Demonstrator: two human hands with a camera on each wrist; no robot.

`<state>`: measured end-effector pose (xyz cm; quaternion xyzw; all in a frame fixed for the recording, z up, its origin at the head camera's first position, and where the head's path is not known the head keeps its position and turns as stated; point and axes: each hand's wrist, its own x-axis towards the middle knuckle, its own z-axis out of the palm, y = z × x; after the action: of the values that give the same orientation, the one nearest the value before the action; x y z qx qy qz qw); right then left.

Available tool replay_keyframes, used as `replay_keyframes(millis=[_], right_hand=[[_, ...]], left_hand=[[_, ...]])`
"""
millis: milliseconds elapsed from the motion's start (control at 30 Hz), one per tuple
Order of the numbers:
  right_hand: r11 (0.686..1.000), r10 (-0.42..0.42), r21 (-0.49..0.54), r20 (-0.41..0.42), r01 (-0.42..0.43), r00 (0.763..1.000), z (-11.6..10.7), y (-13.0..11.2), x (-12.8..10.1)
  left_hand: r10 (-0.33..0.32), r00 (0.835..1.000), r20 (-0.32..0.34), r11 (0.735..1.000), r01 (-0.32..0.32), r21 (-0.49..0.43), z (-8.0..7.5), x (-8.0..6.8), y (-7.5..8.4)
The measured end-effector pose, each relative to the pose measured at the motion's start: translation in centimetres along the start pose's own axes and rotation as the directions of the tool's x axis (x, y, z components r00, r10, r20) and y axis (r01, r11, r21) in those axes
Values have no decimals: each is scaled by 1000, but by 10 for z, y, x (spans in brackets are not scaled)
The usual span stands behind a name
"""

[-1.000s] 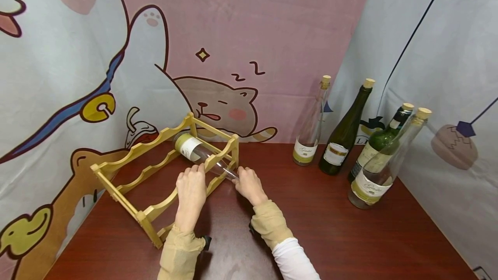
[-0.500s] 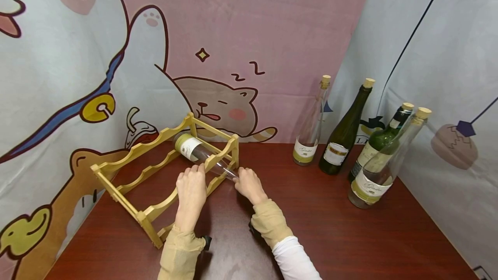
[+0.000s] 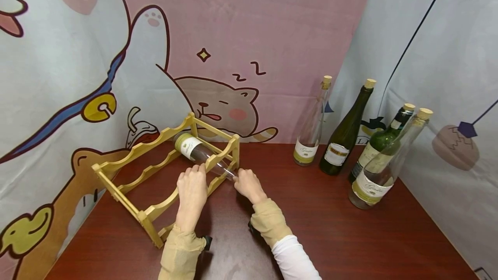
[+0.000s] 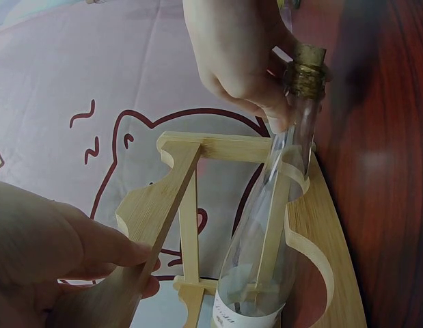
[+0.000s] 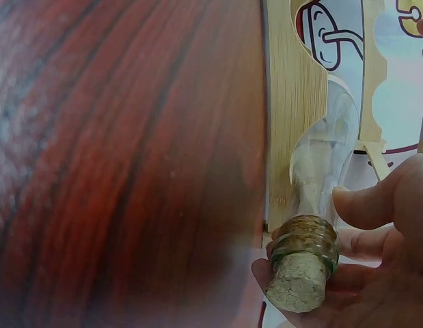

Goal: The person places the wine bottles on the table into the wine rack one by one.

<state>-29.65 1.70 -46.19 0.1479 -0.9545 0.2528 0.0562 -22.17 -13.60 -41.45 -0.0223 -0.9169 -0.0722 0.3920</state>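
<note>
Head view: a clear bottle (image 3: 202, 154) lies in the wooden rack (image 3: 155, 172) at 10 o'clock on the worktop (image 3: 330, 228). The left hand (image 3: 191, 189) rests on the rack's front rail.

Left wrist view: its fingers (image 4: 108, 256) curl round that rail.

Right wrist view: the right hand (image 5: 375, 273) has its grip pinched on the bottle's corked neck (image 5: 303, 263).

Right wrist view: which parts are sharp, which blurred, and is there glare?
Right wrist view: the cork is sharp, the table blurred with a pale sheen. Head view: wide-angle bending leans the bottles; soft glare on the table near the sleeves.
</note>
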Motion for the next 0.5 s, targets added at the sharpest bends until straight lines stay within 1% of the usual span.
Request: replay_keyframes(millis=[500], right_hand=[[1000,26,0,28,-26,999,0,0,1]], left_hand=[[7,1000,-10,1000,-7,12,0,0,0]])
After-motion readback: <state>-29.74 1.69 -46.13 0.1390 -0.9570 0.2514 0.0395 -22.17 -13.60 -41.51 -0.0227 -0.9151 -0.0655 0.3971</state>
